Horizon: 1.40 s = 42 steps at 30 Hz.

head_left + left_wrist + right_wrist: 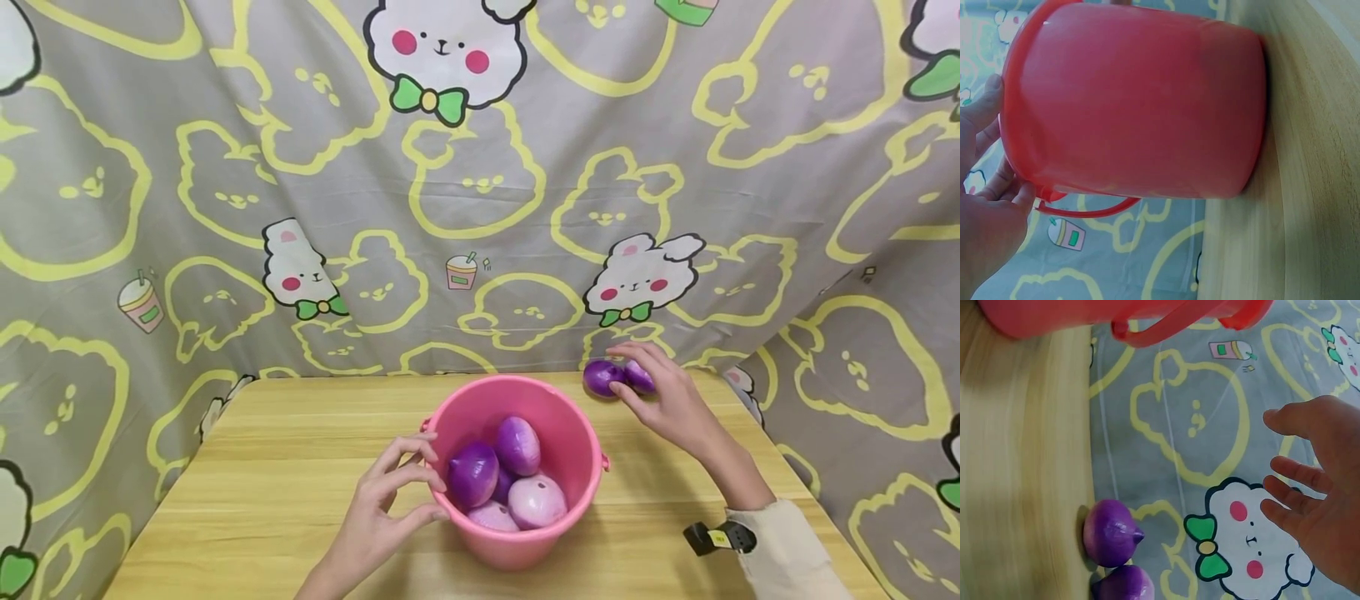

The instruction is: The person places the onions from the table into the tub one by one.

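A pink bucket (pixel 577 442) stands upright on the table, with several purple and pale onions (pixel 519 446) inside. My left hand (pixel 378 508) grips its rim at the left side, thumb and bent fingers against the edge; the left wrist view shows the hand (pixel 991 219) at the rim of the bucket (pixel 1141 106). Two purple onions (pixel 602 378) lie side by side at the table's back right. My right hand (pixel 675 412) is over them with fingers spread. In the right wrist view a gap separates this hand (pixel 1329 487) from the onions (pixel 1110 533), and it holds nothing.
The wooden table (pixel 262 467) ends at a patterned grey curtain (pixel 480 208) behind and at both sides. A handle (pixel 1094 212) hangs on the bucket's far side in the left wrist view. A black strap device (pixel 720 538) sits at the right sleeve.
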Each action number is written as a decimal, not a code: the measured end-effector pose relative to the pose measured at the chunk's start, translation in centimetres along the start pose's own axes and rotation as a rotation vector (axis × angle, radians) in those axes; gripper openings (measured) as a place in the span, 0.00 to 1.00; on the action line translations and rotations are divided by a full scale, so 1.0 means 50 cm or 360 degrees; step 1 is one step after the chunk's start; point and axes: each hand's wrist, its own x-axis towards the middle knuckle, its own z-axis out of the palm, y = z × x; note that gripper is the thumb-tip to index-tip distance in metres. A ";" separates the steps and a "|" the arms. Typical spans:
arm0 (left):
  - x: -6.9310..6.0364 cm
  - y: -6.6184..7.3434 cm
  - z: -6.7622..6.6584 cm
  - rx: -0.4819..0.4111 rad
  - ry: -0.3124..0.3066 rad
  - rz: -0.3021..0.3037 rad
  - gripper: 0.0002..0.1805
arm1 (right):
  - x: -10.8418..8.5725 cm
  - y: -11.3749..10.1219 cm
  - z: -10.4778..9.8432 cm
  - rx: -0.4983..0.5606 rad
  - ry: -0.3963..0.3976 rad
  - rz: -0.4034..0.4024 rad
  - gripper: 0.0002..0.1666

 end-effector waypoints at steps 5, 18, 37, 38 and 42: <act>-0.012 -0.015 -0.001 0.0003 -0.0004 -0.0012 0.15 | 0.002 0.019 0.005 0.0018 -0.0017 0.0024 0.29; -0.014 -0.023 -0.001 0.0013 -0.0013 -0.0018 0.14 | -0.003 0.067 0.021 -0.0005 -0.0056 0.0094 0.29; -0.016 -0.024 -0.001 -0.0003 -0.0014 0.0016 0.14 | -0.011 0.110 0.062 -0.0059 -0.0128 0.0110 0.30; -0.016 -0.024 -0.001 -0.0003 -0.0013 0.0015 0.14 | -0.011 0.113 0.064 -0.0062 -0.0131 0.0108 0.30; -0.016 -0.023 -0.002 -0.0002 -0.0012 0.0010 0.14 | -0.012 0.120 0.074 -0.0097 -0.0150 0.0120 0.29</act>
